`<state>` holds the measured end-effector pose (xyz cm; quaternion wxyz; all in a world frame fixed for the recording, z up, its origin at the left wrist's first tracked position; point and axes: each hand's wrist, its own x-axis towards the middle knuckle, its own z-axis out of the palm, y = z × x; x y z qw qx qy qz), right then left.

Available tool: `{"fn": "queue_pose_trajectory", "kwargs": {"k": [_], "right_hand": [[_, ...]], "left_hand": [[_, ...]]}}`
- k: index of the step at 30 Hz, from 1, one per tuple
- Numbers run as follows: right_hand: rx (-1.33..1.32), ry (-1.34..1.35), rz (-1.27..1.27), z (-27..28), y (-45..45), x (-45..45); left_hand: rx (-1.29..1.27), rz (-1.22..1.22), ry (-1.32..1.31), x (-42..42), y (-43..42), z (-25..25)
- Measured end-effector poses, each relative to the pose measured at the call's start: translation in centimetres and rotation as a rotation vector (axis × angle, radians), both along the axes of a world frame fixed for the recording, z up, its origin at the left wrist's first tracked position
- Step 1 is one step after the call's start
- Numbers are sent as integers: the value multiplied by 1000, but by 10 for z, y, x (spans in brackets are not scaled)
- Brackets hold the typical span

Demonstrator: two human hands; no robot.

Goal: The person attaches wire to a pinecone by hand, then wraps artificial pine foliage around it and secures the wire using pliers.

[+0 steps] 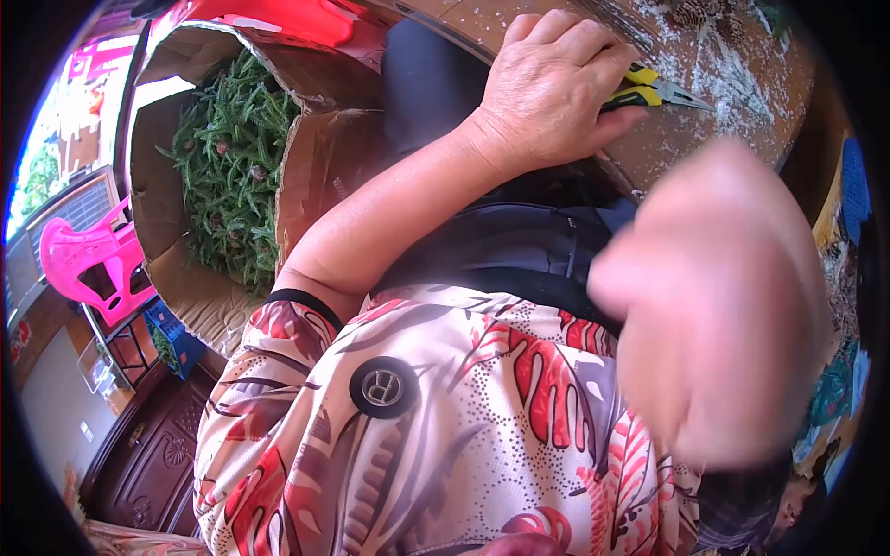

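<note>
My left hand (561, 88) is at the table edge, back of the hand up, with its fingers curled. Between its thumb and fingers are the yellow-and-black handles of a pair of pliers (660, 91), whose pointed metal jaws stick out to the right over the table. My right hand (723, 306) is raised close to the camera on the right and is smeared by motion. Its fingers cannot be made out, nor whether anything is in them.
The wooden table (672, 148) is strewn with white flakes, and pine cones (691, 14) lie at its far side. On the left, an open cardboard box (324, 153) holds green artificial pine branches (232, 167). Beyond it stands a pink plastic chair (88, 259).
</note>
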<state>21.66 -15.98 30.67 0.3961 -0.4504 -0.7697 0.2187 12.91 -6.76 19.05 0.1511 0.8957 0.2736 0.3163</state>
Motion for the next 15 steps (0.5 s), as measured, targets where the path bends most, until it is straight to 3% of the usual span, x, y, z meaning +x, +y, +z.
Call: {"fn": "queue_pose_trajectory", "kwargs": {"k": [3,6,15], "right_hand": [[-11,71,-158,-15,10,-7],[54,122,-163,-54,12,4],[43,23,-139,-55,6,9]], "left_hand": [[69,29,-71,1,1,-16],[120,42,-93,5,2,-29],[83,26,-54,4,1,-24]]}}
